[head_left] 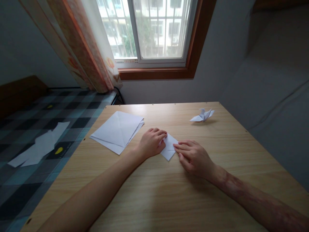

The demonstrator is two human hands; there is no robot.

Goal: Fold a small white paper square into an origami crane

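Observation:
A small folded piece of white paper [170, 147] lies flat on the wooden table [154, 193] near its middle. My left hand [152, 141] rests on the paper's left edge with its fingers curled and pressing down on it. My right hand [193, 156] lies at the paper's right edge, fingers together and fingertips pressing on the paper. Both forearms stretch across the tabletop toward it.
A stack of larger white sheets [118, 130] with fold creases lies to the left. A finished white paper crane [202, 115] stands at the far right of the table. A bed with a checked cover [36, 145] and paper scraps [40, 146] is beside the table; a window and curtain are behind.

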